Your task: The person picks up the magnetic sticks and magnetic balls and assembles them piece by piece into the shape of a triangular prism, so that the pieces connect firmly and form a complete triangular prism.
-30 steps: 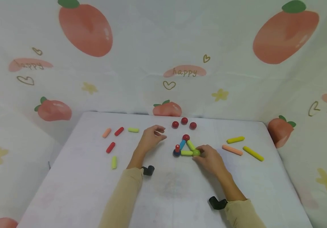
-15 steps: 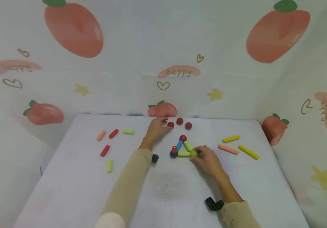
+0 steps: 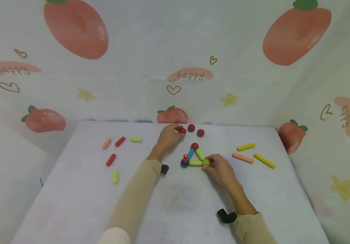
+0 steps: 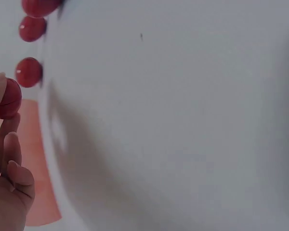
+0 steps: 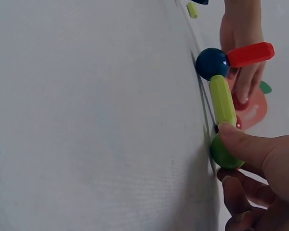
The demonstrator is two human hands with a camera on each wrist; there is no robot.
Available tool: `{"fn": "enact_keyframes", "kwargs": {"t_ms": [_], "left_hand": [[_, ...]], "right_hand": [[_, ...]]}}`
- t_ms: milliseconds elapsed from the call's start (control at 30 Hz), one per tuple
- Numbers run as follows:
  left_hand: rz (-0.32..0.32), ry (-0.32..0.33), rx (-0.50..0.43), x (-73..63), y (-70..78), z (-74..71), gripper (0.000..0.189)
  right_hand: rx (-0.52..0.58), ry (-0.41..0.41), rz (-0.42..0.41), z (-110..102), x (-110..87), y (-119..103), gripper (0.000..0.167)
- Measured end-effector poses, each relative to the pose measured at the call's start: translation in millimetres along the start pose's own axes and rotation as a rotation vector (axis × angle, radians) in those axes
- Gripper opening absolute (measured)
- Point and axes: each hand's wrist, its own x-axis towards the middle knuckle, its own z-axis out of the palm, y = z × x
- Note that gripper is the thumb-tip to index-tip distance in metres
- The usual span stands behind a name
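Observation:
My left hand [image 3: 169, 137] is at the back of the table, pinching a red ball [image 4: 10, 100] between thumb and fingers. Two other loose red balls [image 3: 191, 127] [image 3: 200, 133] lie just right of it. My right hand [image 3: 224, 171] pinches the green ball [image 5: 225, 151] at one corner of a flat triangle of rods and balls. A dark blue ball [image 3: 185, 163] and a red ball [image 3: 194, 146] form the other corners. Yellow-green rods [image 3: 195, 163] and a blue rod [image 3: 191, 154] join them. From the dark blue ball a red rod [image 5: 251, 55] stands upright.
Short rods lie at the left: an orange one [image 3: 106, 144], two red ones [image 3: 111, 160] and two yellow-green ones [image 3: 115, 177]. Longer yellow rods [image 3: 264, 161] and an orange rod [image 3: 242, 158] lie at the right. A printed cloth [image 3: 126, 84] hangs behind the table.
My left hand has moved back and right from beside the triangle to the loose red balls, and now pinches one. My right hand stays on the green ball. The view has shifted slightly.

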Motion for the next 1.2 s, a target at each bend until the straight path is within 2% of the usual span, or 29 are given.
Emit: {"fn": "enact_keyframes", "kwargs": {"t_ms": [133,267,467,600,733,900,1033,1133,1200], "left_hand": [[-0.015,0.034,-0.087,-19.5,5.7,-14.3,0.042],[-0.048,0.055,-0.183,-48.3,8.8,-25.0,0.041],[-0.027,0.076,-0.266,-89.9,13.1,-29.7,0.04],[-0.027,0.082,-0.277,-107.4,16.2,-27.9,0.04],[-0.041,0.076,-0.278,-116.3,18.5,-24.7,0.041],[-0.028,0.05,-0.276,-120.1,21.7,-18.8,0.04],[-0.028,0.026,-0.287,-121.3,23.3,-19.7,0.044],[-0.058,0.004,-0.278,-120.2,20.5,-21.1,0.055],[-0.09,-0.018,-0.232,-118.6,16.2,-20.4,0.061]], "right_hand": [[-0.002,-0.001,0.007,-0.3,0.1,-1.5,0.043],[-0.002,0.002,0.005,0.8,-0.6,-4.1,0.043],[-0.006,-0.007,0.012,5.3,-0.2,-11.6,0.044],[-0.019,-0.018,0.013,8.5,1.2,-16.0,0.044],[-0.026,-0.014,-0.001,10.1,1.0,-18.1,0.044],[-0.026,-0.02,0.01,9.8,-0.1,-18.2,0.045],[-0.03,-0.023,0.007,8.7,0.4,-17.7,0.044],[-0.036,-0.02,-0.002,8.4,0.7,-17.8,0.044],[-0.038,-0.012,-0.004,9.1,0.7,-18.6,0.045]]}}
